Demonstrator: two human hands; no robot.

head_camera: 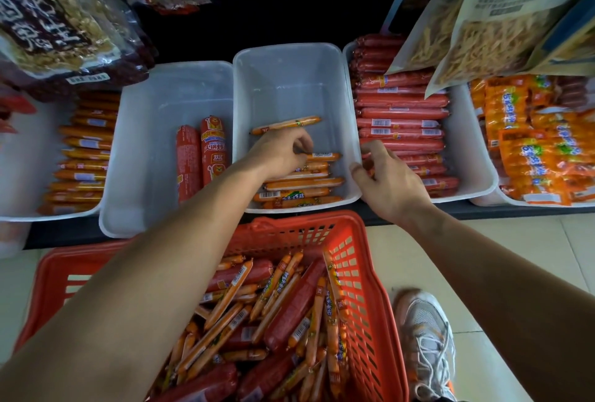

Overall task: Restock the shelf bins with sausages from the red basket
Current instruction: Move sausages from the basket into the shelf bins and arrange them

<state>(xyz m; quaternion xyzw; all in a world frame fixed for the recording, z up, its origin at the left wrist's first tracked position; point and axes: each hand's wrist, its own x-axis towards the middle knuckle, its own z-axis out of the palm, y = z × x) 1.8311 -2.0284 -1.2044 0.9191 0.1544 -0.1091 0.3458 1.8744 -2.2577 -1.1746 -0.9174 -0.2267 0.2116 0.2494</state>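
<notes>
The red basket sits low in front of the shelf, full of thin orange sausages and thick red ones. Above it stands a clear middle bin with a row of thin orange sausages at its front and one loose orange sausage further back. My left hand reaches into this bin, fingers pinched on the orange sausage at the top of the row. My right hand grips the bin's right rim, thumb inside.
Left of the middle bin, a clear bin holds two thick red sausages. Bins of red sausages and orange packs stand to the right, another orange row far left. Snack bags hang above. My shoe rests on the tiled floor.
</notes>
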